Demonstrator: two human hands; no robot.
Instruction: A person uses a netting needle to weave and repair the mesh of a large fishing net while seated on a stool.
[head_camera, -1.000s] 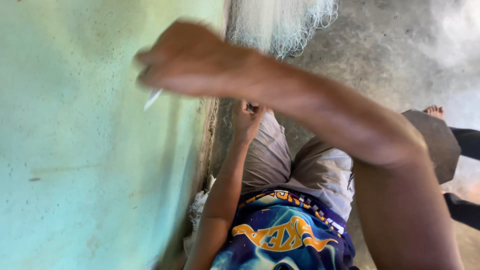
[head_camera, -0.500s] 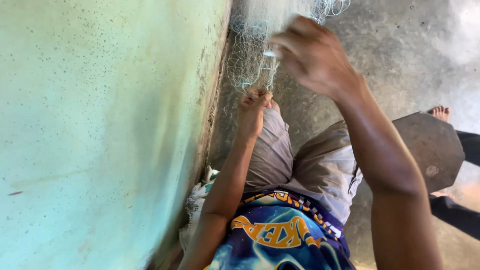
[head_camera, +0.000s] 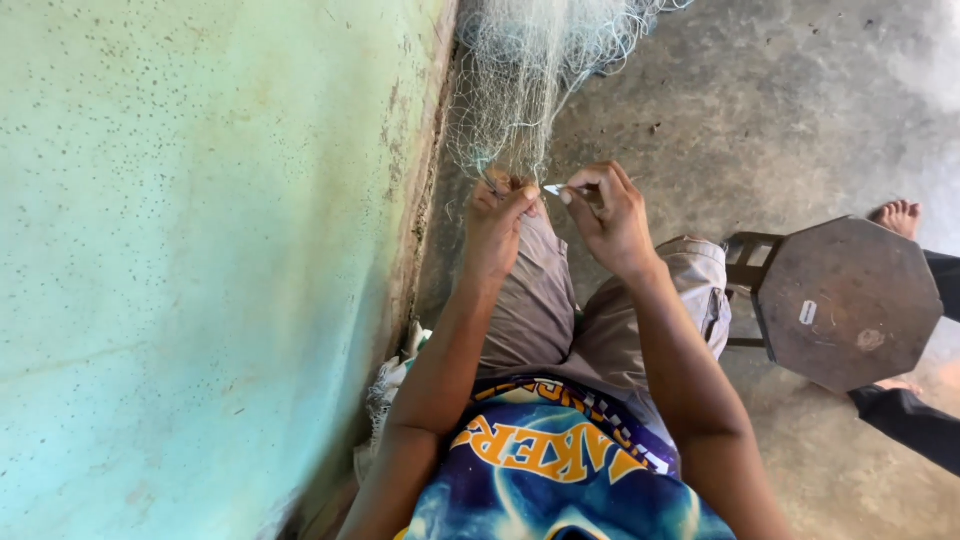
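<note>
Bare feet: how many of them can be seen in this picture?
1 for sure: a bare foot on the concrete floor, behind the octagonal stool. A second may show just below the stool's edge, mostly hidden.

Wall (head_camera: 200, 250) left, stool (head_camera: 845, 300) right.

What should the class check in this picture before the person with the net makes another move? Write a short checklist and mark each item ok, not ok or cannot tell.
1. Left hand grips the fishing net at its lower edge: ok.
2. Right hand pinches a small pale tool, tip pointing toward the left hand: ok.
3. Both hands close together above the knees: ok.
4. Net hangs free of tangles: cannot tell, the strands bunch together.
5. Wooden stool stands apart from the working arms: ok.
6. Another person's bare foot stays clear of the net: ok.
</note>
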